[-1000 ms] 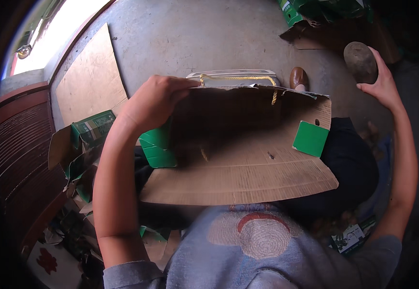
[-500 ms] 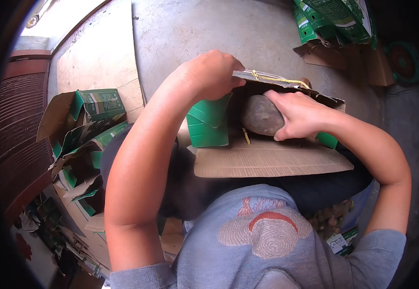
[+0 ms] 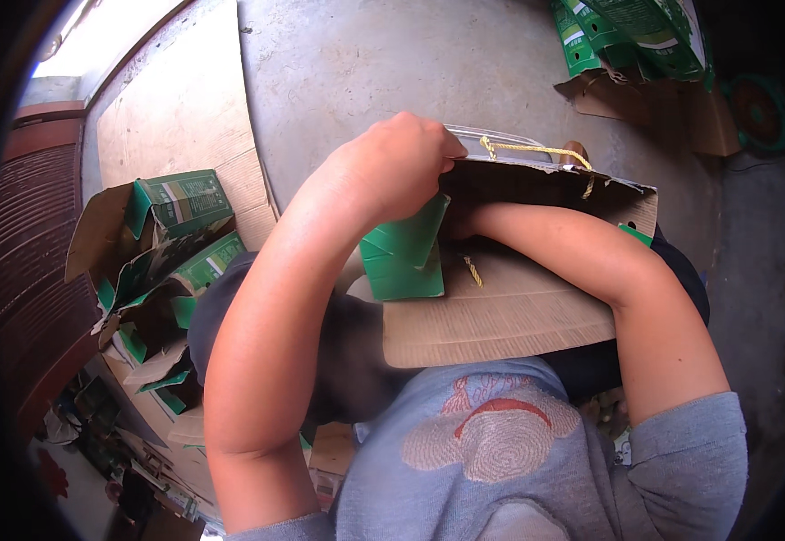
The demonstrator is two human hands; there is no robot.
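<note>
A green cardboard box (image 3: 500, 316) with a brown inside lies open on my lap, its flap spread toward me. A yellow cord handle (image 3: 527, 149) loops over its top edge. My left hand (image 3: 401, 171) grips that top edge near a green side flap (image 3: 406, 257) and holds the box open. My right forearm (image 3: 582, 261) runs into the opening from the right. The right hand itself is hidden inside the box, so what it holds does not show.
Several opened green boxes (image 3: 180, 212) are piled at my left beside a flat cardboard sheet (image 3: 167, 126). More green boxes (image 3: 636, 36) and torn cardboard lie at the far right on the concrete floor (image 3: 365, 63). A round green object (image 3: 757, 113) sits at the right edge.
My right hand carried a round dark disc from the far right to the box opening and has now gone deep inside, out of sight. My left hand kept its grip on the edge.
</note>
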